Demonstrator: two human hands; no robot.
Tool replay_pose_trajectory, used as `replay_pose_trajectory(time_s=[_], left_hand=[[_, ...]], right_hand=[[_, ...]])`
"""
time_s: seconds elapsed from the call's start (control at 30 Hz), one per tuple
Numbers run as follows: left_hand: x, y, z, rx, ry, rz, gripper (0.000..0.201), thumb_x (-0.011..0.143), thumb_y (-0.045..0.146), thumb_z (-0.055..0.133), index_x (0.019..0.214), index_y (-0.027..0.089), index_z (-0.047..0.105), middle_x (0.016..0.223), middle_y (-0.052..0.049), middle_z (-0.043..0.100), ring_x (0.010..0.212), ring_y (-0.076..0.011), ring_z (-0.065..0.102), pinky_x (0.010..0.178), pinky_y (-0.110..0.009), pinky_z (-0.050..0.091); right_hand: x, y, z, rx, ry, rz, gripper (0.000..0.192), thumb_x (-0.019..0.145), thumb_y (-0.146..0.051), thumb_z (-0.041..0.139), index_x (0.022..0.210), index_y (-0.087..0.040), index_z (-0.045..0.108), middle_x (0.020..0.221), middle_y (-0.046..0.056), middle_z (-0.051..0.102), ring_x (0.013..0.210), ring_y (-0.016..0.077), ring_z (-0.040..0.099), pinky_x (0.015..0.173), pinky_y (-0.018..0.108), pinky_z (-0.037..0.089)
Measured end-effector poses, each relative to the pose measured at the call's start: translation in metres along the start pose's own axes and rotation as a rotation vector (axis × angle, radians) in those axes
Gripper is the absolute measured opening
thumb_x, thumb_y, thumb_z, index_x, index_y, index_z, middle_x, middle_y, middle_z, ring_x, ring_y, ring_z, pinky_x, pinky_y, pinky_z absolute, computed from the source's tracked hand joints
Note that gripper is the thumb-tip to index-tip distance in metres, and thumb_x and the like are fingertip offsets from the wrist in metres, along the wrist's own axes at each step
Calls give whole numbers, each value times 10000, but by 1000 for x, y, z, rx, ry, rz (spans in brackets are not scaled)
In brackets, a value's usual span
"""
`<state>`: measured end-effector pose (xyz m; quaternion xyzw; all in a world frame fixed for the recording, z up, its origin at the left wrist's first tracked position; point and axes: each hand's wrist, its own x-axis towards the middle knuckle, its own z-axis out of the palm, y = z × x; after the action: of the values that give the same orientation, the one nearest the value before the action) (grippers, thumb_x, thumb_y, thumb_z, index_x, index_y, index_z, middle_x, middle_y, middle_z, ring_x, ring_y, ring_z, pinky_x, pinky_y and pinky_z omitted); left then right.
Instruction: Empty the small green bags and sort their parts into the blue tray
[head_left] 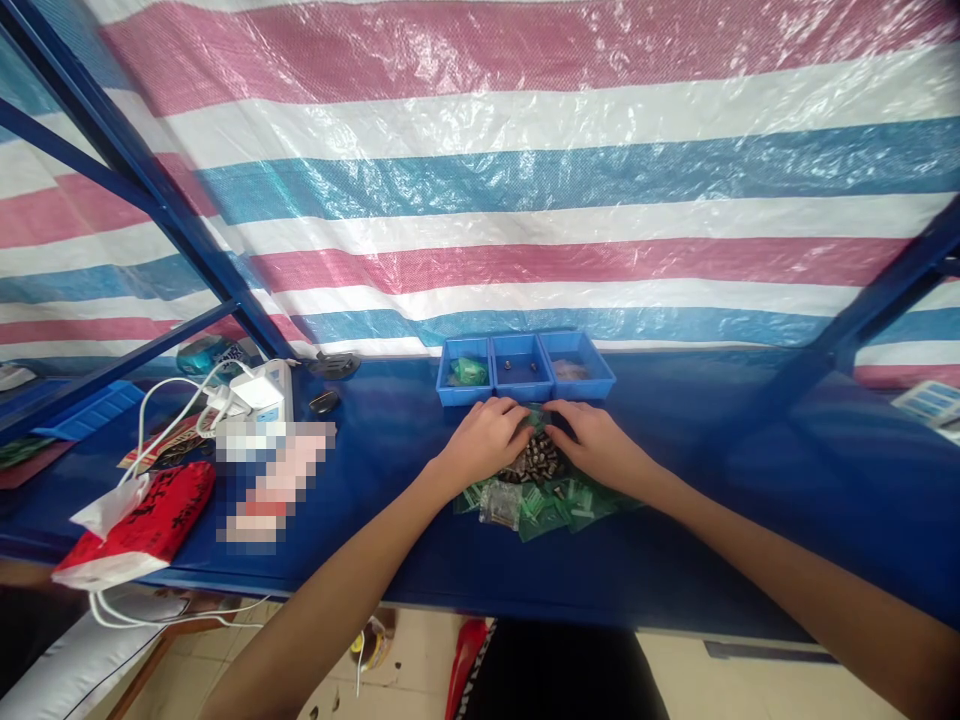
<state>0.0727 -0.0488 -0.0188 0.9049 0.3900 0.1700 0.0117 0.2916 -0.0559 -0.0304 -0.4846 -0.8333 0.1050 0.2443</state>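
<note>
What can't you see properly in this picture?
Head view, the only one:
- Fingertips of left hand and right hand: curled together, hiding what they pinch.
- Dark small parts: too small to identify.
- Contents of the three blue bins: too small.
- Pixelated patch: blurred out.

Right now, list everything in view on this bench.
bench: one, blue, across the view
tarp: one, pink, white and blue stripes, behind the bench
trays: three, blue, joined in a row at the back of the bench
small packets: a pile, green and clear, under the hands
dark small parts: a heap, between the hands
power strip: one, white, left
red packet: one, far left
left hand: on the pile
right hand: on the pile
</note>
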Motion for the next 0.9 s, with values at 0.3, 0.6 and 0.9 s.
replay_pose_trajectory(time_s=[0.3,0.6,0.9], left_hand=[[0,0,1,11,36,29,292,1070,335,417,1259,179,575,1171,-106,639,1040,-257,631,874,-398,520],[-1,0,1,-27,67,18,337,1061,346,434,1340,178,521,1242,-129,608,1102,-281,618,924,-430,525],[-2,-1,3,-48,73,4,384,1060,359,439,1405,197,482,1210,-123,644,1099,-283,631,909,-417,523]], right_hand=[[4,2,1,440,154,89,199,931,-288,557,1073,-238,688,1098,84,719,993,257,712,855,414,600],[5,5,4,550,214,183,180,870,-268,631,996,-226,752,1033,77,751,920,256,740,842,421,616],[4,-3,-12,507,403,150,171,894,-346,651,956,-223,752,1027,81,740,944,261,711,804,395,606]])
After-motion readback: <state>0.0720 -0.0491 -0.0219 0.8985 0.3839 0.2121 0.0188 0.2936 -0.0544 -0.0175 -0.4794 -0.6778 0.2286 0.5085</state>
